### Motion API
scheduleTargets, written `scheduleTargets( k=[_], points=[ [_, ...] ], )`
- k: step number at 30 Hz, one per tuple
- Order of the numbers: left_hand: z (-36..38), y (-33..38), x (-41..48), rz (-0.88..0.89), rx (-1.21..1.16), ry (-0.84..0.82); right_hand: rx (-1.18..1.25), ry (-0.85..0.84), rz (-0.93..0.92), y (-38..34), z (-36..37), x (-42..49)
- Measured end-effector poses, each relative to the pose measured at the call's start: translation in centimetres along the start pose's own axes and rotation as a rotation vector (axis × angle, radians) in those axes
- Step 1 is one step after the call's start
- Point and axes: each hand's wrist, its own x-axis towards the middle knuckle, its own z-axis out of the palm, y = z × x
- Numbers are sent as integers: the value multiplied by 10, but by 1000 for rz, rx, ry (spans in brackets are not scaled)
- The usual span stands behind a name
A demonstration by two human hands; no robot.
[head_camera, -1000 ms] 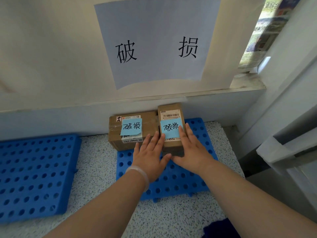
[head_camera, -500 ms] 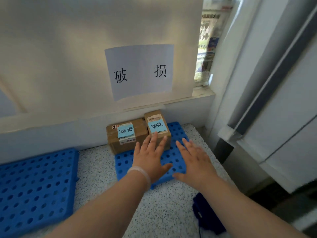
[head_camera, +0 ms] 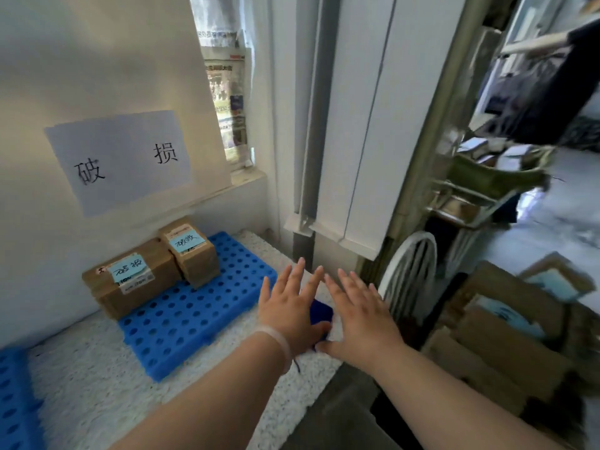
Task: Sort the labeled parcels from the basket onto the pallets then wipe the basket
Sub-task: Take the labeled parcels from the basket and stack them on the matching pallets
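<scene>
Pulling back from the smaller parcel (head_camera: 194, 254), my left grip (head_camera: 289, 306) and right grip (head_camera: 360, 316) are now hovering side by side off the right corner of the blue pallet (head_camera: 207, 306), fingers spread flat and holding nothing. That parcel is sitting on the pallet, touching the larger parcel (head_camera: 136, 280) on its left, both close to the wall and each wearing a blue handwritten note on top. A dark blue cloth (head_camera: 319, 315) is lying on the speckled surface (head_camera: 97, 384), showing between my grips. A paper sign (head_camera: 120, 160) is hanging on the wall above, a second blue pallet (head_camera: 16, 401) is showing at the left edge, and blurred cardboard boxes (head_camera: 506, 345) are piled to the right.
</scene>
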Motion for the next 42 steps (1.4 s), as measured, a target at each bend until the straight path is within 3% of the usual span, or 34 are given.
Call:
scheduleTargets(
  k=[10, 18, 27, 34, 42],
  points=[
    [18, 145, 15, 380, -38, -12, 17, 45, 379, 101, -32, -104],
    [44, 249, 39, 520, -68, -47, 97, 68, 543, 189, -39, -163],
    [69, 334, 84, 452, -28, -180, 169, 32, 670, 310, -45, -176],
    [92, 362, 123, 350, -27, -252, 216, -56, 652, 370, -45, -156],
    [108, 409, 169, 290, -73, -271, 216, -26, 667, 442, -52, -136]
  ],
)
